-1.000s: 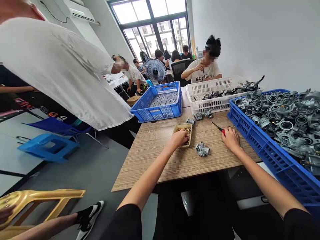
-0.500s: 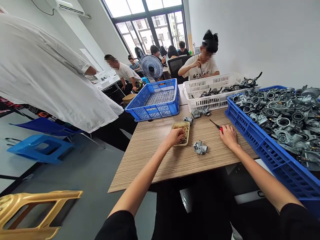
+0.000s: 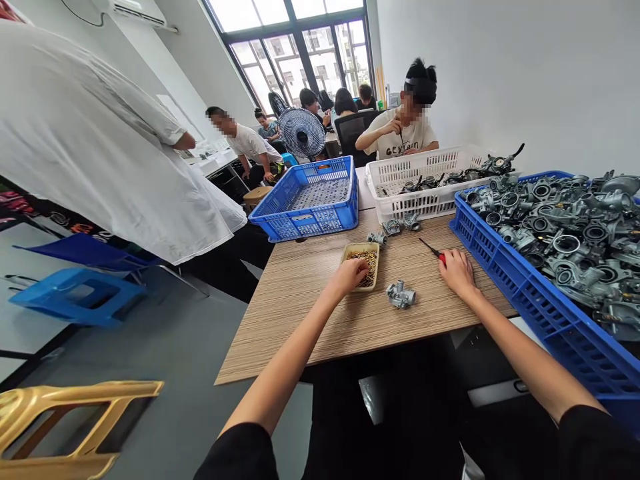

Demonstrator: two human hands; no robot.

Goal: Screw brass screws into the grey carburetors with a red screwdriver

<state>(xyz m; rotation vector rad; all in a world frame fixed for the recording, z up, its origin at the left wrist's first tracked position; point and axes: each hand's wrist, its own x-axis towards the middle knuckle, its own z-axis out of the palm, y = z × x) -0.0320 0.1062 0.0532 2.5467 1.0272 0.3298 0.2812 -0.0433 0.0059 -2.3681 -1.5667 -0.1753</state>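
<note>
My left hand (image 3: pixel 351 275) dips into a small cream tray (image 3: pixel 346 254) of thin brass-coloured parts (image 3: pixel 371 261). Its fingers are pressed together; whatever lies between them is too small to make out. Resting on the tabletop, my right hand (image 3: pixel 456 272) is closed over the red handle of a screwdriver (image 3: pixel 442 257), whose dark shaft points away to the upper left. Between my hands lies a grey metal carburetor body (image 3: pixel 401 295), touched by neither. Several similar bodies (image 3: pixel 391 228) sit farther back near the white basket.
On the right a blue crate (image 3: pixel 505 267) is heaped with carburetor bodies. A white basket (image 3: pixel 415 208) holds darker assemblies, and another blue crate (image 3: pixel 310 225) stands at the table's back left. A co-worker (image 3: pixel 400 130) sits opposite; a person in white (image 3: pixel 110 147) stands left.
My left hand stays at the tray, its fingers shifting slightly among the brass parts. My right hand and the carburetor body have not visibly moved.
</note>
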